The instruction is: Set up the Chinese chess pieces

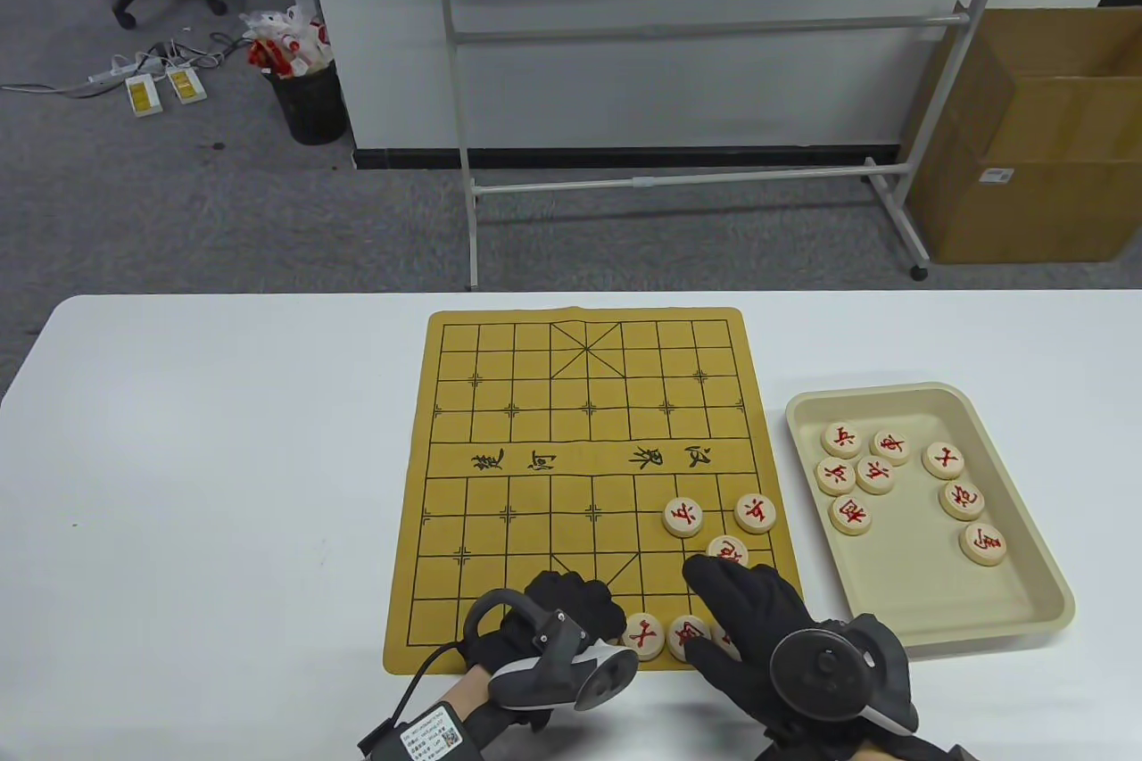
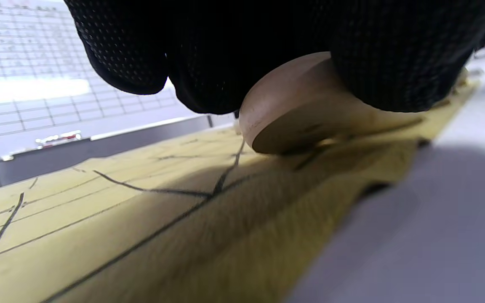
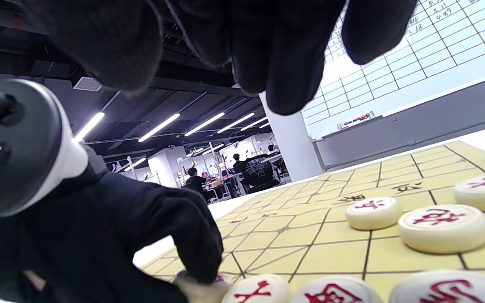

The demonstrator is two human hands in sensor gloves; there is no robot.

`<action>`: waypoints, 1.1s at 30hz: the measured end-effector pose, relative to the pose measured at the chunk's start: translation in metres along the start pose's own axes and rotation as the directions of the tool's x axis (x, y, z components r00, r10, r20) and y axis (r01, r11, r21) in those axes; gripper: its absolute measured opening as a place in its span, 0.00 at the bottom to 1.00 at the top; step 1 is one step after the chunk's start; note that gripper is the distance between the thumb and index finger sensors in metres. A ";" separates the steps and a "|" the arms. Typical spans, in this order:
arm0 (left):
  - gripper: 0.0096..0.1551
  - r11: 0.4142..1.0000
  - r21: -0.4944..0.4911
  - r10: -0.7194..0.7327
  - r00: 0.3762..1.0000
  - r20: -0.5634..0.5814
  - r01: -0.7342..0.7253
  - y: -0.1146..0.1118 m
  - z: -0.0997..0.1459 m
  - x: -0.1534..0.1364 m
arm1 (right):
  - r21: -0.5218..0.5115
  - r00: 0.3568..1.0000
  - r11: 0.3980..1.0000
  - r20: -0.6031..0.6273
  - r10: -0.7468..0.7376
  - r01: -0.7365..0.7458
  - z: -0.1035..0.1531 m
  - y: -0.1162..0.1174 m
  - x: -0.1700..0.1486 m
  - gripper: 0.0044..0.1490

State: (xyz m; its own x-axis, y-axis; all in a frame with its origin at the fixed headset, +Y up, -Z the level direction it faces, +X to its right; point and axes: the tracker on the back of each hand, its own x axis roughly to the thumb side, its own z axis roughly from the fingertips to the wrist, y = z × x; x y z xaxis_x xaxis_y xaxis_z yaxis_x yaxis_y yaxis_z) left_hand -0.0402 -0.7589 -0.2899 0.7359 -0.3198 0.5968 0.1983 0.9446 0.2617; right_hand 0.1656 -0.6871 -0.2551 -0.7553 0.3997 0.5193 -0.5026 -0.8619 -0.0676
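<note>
A yellow chess board mat [image 1: 535, 404] lies on the white table. Three red-marked wooden pieces [image 1: 682, 517] stand near its right side, and more pieces [image 1: 643, 636] stand along its near row. My left hand [image 1: 584, 605] pinches a piece at the near row, left of those. The hand hides it in the table view. In the left wrist view the piece [image 2: 301, 109] tilts with one edge on the board. My right hand [image 1: 723, 600] hovers open over the near right pieces, holding nothing. Its fingers [image 3: 267, 50] hang above the board.
A beige tray [image 1: 1026, 609] to the right of the board holds several more red pieces [image 1: 962, 500]. The board's far half has no pieces on it. A whiteboard stand [image 1: 678, 181] and a cardboard box [image 1: 1026, 136] stand beyond the table.
</note>
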 end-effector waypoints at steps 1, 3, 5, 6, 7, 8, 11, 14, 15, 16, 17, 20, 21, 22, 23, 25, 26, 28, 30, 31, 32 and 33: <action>0.31 1.000 -0.012 -0.013 1.000 0.004 0.013 -0.001 0.000 0.001 | 0.001 1.000 1.000 0.000 0.000 0.000 0.000 0.000 0.000 0.51; 0.30 0.999 -0.053 0.004 1.000 0.023 -0.002 -0.002 -0.001 0.000 | 0.007 1.000 1.000 -0.001 0.004 -0.004 0.000 0.001 0.000 0.51; 0.30 0.996 -0.083 0.018 1.000 0.021 -0.017 0.000 -0.002 -0.002 | 0.009 1.000 1.000 -0.002 0.003 -0.003 0.000 0.001 0.000 0.51; 0.31 0.996 -0.091 0.021 1.000 0.020 -0.019 0.003 -0.002 -0.003 | 0.011 1.000 1.000 -0.003 0.004 -0.004 0.000 0.001 0.000 0.51; 0.32 0.996 -0.083 0.028 1.000 0.004 -0.028 0.009 -0.003 -0.006 | 0.012 1.000 1.000 -0.005 0.005 -0.005 -0.001 0.001 0.000 0.51; 0.32 0.996 -0.072 0.042 0.999 -0.010 -0.043 0.016 -0.003 -0.010 | 0.010 1.000 1.000 -0.006 0.005 -0.005 -0.001 0.001 0.000 0.51; 0.36 0.993 -0.002 0.117 0.991 -0.066 -0.117 0.045 -0.001 -0.024 | 0.011 1.000 1.000 -0.011 0.005 -0.005 -0.001 0.001 -0.001 0.51; 0.41 0.965 0.096 0.254 0.960 -0.114 -0.244 0.072 0.007 -0.038 | 0.025 1.000 1.000 -0.013 0.016 -0.015 -0.001 0.003 -0.001 0.51; 0.43 0.953 0.120 0.291 0.949 -0.122 -0.277 0.077 0.011 -0.042 | 0.031 1.000 0.999 -0.014 0.019 -0.018 -0.002 0.003 -0.001 0.51; 0.44 0.943 0.146 0.316 0.940 -0.128 -0.298 0.080 0.014 -0.045 | 0.034 1.000 0.999 -0.012 0.020 -0.020 -0.002 0.005 -0.001 0.51; 0.45 0.936 0.165 0.333 0.934 -0.131 -0.311 0.080 0.016 -0.047 | 0.041 1.000 0.999 -0.011 0.023 -0.023 -0.002 0.006 -0.001 0.51; 0.46 0.900 0.200 0.418 0.895 -0.156 -0.386 0.069 0.026 -0.053 | 0.057 0.999 0.998 -0.012 0.038 -0.037 -0.003 0.009 -0.001 0.51; 0.46 0.882 0.207 0.458 0.875 -0.157 -0.424 0.063 0.029 -0.055 | 0.063 0.999 0.997 -0.012 0.042 -0.041 -0.003 0.010 -0.001 0.51; 0.47 0.873 0.208 0.475 0.866 -0.157 -0.441 0.059 0.030 -0.056 | 0.063 0.999 0.997 -0.012 0.041 -0.041 -0.003 0.011 -0.001 0.51; 0.47 0.862 0.203 0.496 0.854 -0.156 -0.464 0.054 0.032 -0.058 | 0.065 0.999 0.997 -0.013 0.048 -0.047 -0.003 0.011 -0.001 0.51; 0.47 0.847 0.188 0.526 0.835 -0.161 -0.497 0.051 0.034 -0.060 | 0.060 0.998 0.996 -0.019 0.063 -0.062 -0.004 0.009 -0.002 0.51; 0.47 0.848 0.196 0.523 0.837 -0.162 -0.492 0.051 0.036 -0.061 | 0.062 0.997 0.996 -0.023 0.070 -0.068 -0.006 0.007 -0.003 0.51; 0.47 0.852 0.221 0.511 0.844 -0.163 -0.474 0.052 0.039 -0.063 | 0.027 0.993 0.993 -0.039 0.116 -0.115 -0.010 -0.008 -0.007 0.51; 0.47 0.842 0.234 0.526 0.835 -0.161 -0.486 0.053 0.041 -0.064 | 0.011 0.972 0.975 -0.079 0.220 -0.220 -0.018 -0.027 -0.017 0.51; 0.47 0.838 0.234 0.533 0.831 -0.159 -0.492 0.055 0.042 -0.064 | 0.033 0.948 0.957 -0.128 0.290 -0.288 -0.024 -0.039 -0.026 0.51; 0.47 0.838 0.238 0.533 0.831 -0.159 -0.492 0.055 0.043 -0.064 | 0.039 0.936 0.949 -0.157 0.314 -0.312 -0.027 -0.046 -0.032 0.51; 0.46 0.840 0.247 0.526 0.836 -0.157 -0.483 0.056 0.043 -0.064 | 0.035 0.917 0.939 -0.204 0.343 -0.343 -0.034 -0.057 -0.045 0.50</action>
State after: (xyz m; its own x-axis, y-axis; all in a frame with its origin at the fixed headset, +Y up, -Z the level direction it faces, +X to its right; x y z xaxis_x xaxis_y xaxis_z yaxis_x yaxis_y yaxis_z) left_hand -0.1045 -0.6890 -0.2806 0.8210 0.2414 0.5174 -0.3483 0.9298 0.1188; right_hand 0.2140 -0.6452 -0.3034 -0.9508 0.1350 0.2789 -0.1979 -0.9571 -0.2116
